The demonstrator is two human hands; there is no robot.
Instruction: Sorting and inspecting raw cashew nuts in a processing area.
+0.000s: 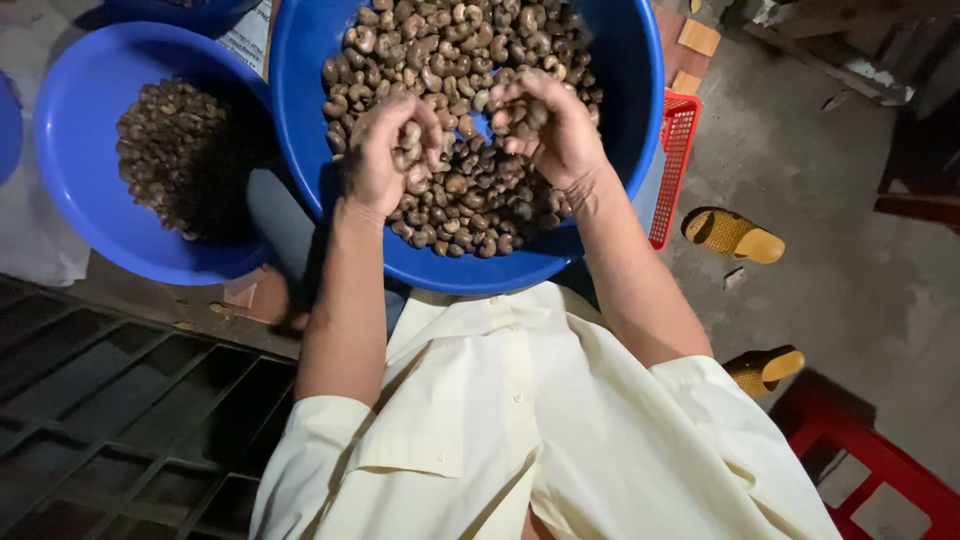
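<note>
A large blue basin (620, 110) in front of me holds a heap of brown, kidney-shaped cashew nuts (470, 195). Both my hands are down in the heap. My left hand (385, 155) is curled around a few nuts at the basin's left half. My right hand (545, 125) is cupped over another clutch of nuts just to the right. A small gap of blue basin floor shows between the two hands.
A second blue basin (75, 130) with a smaller pile of darker nuts (175, 150) sits to the left. A red plastic basket (675, 165) stands behind the big basin on the right. Yellow sandals (735, 235) and a red stool (880, 470) are on the concrete floor; a metal grate (110, 400) lies lower left.
</note>
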